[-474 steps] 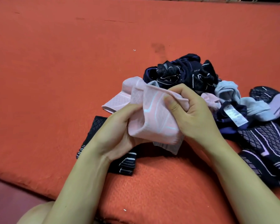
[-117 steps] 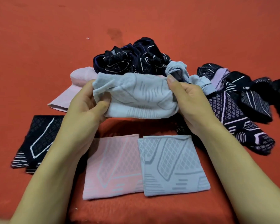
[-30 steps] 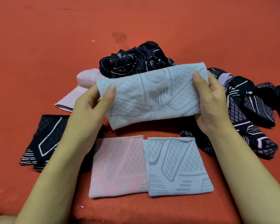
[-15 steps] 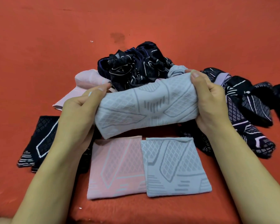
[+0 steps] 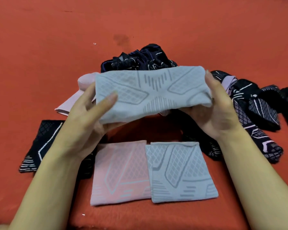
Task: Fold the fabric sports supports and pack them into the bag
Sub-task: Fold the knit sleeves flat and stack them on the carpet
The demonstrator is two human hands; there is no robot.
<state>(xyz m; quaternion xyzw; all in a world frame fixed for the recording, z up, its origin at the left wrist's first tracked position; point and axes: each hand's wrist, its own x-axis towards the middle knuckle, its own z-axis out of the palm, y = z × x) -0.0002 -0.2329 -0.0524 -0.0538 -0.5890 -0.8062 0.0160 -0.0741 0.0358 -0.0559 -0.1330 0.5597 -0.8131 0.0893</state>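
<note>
Orange cloth (image 5: 40, 67) carries a dark heap of supports (image 5: 140, 60). Above two folded squares (image 5: 178, 171), left hand (image 5: 83, 123) and right hand (image 5: 221, 110) each pinch an end of the stretched light-blue support (image 5: 150, 93).

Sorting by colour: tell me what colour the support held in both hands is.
Light grey-blue support with darker grey lattice pattern; head view.

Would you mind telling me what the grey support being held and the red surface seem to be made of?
Grey support: apparently stretchy knit fabric, matte, with woven-in diamond and stripe patterns; it sags between the hands. Red surface: probably felt or blanket cloth, fuzzy and matte.
</note>
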